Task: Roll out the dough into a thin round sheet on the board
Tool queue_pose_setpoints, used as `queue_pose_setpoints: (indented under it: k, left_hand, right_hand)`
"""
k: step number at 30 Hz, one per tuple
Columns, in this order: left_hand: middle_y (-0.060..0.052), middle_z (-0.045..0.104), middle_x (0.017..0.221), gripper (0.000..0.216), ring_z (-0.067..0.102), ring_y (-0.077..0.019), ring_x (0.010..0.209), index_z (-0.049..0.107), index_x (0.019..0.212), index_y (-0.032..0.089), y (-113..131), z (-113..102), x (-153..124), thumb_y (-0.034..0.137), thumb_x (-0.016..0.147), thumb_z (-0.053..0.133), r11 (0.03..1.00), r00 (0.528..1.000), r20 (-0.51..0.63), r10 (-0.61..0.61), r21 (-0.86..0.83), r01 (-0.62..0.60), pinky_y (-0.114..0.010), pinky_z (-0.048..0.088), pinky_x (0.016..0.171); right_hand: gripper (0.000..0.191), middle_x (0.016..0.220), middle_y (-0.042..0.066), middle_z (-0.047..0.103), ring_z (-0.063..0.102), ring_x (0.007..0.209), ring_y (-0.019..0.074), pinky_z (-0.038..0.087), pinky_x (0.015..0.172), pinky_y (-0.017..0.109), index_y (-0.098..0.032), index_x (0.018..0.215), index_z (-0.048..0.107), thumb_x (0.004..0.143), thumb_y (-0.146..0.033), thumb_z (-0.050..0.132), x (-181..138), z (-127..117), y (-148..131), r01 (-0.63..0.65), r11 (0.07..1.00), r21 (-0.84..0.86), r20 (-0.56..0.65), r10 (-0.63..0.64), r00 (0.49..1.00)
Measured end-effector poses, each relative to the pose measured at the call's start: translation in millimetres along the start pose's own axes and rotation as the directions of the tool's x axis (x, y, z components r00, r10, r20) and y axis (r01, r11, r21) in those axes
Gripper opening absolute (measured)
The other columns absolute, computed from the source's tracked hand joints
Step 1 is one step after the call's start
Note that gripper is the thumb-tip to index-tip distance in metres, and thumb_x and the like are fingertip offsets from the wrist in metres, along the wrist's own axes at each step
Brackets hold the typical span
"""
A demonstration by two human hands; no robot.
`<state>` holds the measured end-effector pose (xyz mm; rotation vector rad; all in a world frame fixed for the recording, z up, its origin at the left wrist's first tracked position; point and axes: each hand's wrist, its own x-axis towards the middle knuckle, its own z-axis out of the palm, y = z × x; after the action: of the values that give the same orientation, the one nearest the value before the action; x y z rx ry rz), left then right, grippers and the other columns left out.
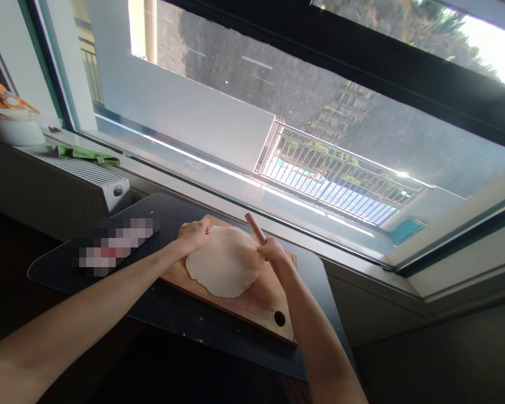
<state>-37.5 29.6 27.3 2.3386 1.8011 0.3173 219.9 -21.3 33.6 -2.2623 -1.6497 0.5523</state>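
Note:
A thin, flat sheet of dough (223, 266) with an uneven edge lies across the wooden cutting board (273, 300). My left hand (194, 233) is closed at the sheet's upper left edge, its fingers pinching the dough there. In my right hand (273, 250) is a wooden rolling pin (255, 227), gripped so that one end sticks up past the fist toward the window. That fist sits at the right edge of the dough, and the rest of the pin is hidden by the hand and wrist.
The board rests on a dark table (172, 320) with rounded corners and a few white crumbs. At its left lies a flat, blurred-out object (113, 249). A radiator (79, 174) with a green cloth (88, 154) stands beyond. The window sill (219, 199) borders the far side.

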Motion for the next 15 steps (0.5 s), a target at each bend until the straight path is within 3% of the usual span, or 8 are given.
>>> queue_pose_setpoints:
  k: [3,6,8,11,13,15]
  left_hand:
    - [-0.014,0.07,0.107,0.021,0.063,-0.0296,0.105,0.065,0.1,0.017,15.1,3.5,8.7,0.02,0.087,0.048,0.998,0.994,-0.085,0.069,0.014,-0.068,-0.043,0.045,0.088]
    - [-0.018,0.065,0.113,0.02,0.057,-0.0326,0.112,0.066,0.098,0.015,34.9,7.6,4.5,0.017,0.085,0.052,0.984,0.972,-0.153,0.176,0.031,-0.173,-0.047,0.041,0.094]
    - [-0.016,0.065,0.112,0.021,0.056,-0.0303,0.111,0.066,0.097,0.016,50.2,7.3,-1.8,0.017,0.089,0.047,0.967,0.949,-0.184,0.255,0.034,-0.253,-0.047,0.04,0.096]
    - [-0.012,0.064,0.112,0.026,0.055,-0.026,0.111,0.066,0.098,0.017,75.4,4.5,-7.3,0.019,0.094,0.041,0.929,0.906,-0.213,0.366,0.033,-0.368,-0.042,0.04,0.098]
    - [-0.012,0.064,0.114,0.028,0.056,-0.025,0.112,0.066,0.1,0.016,91.4,7.3,-8.1,0.02,0.095,0.039,0.894,0.873,-0.201,0.444,0.031,-0.447,-0.041,0.041,0.099]
    - [-0.013,0.065,0.119,0.031,0.056,-0.025,0.114,0.066,0.106,0.015,103.4,18.3,-10.0,0.023,0.096,0.039,0.86,0.847,-0.161,0.507,0.03,-0.509,-0.041,0.041,0.101]
  right_hand:
    - [0.03,0.072,0.002,0.069,0.063,0.059,0.0151,0.043,0.052,0.023,-0.015,0.105,0.068,0.075,-0.017,0.064,-23.0,-6.0,26.6,-0.034,0.999,0.009,0.05,0.033,0.998]
    - [0.025,0.083,0.005,0.071,0.066,0.073,0.018,0.043,0.059,0.024,-0.017,0.106,0.067,0.085,-0.03,0.063,-47.0,-13.7,51.5,-0.041,0.993,-0.109,-0.04,0.037,0.999]
    - [0.027,0.091,0.007,0.071,0.066,0.081,0.0197,0.042,0.063,0.026,-0.017,0.105,0.066,0.092,-0.04,0.058,-61.0,-15.6,60.0,0.016,0.971,-0.238,-0.105,-0.043,0.994]
    - [0.03,0.096,0.006,0.07,0.066,0.083,0.019,0.041,0.067,0.026,-0.02,0.104,0.064,0.098,-0.047,0.051,-75.5,-10.0,56.6,0.202,0.91,-0.362,-0.065,-0.241,0.968]
    - [0.03,0.1,0.005,0.069,0.065,0.084,0.0177,0.041,0.07,0.026,-0.022,0.102,0.064,0.102,-0.045,0.045,-79.7,-2.4,48.2,0.293,0.868,-0.401,-0.036,-0.334,0.942]
    - [0.033,0.105,0.005,0.068,0.064,0.089,0.0173,0.042,0.076,0.027,-0.023,0.101,0.065,0.105,-0.039,0.037,-81.0,6.3,41.2,0.288,0.858,-0.425,-0.061,-0.344,0.937]
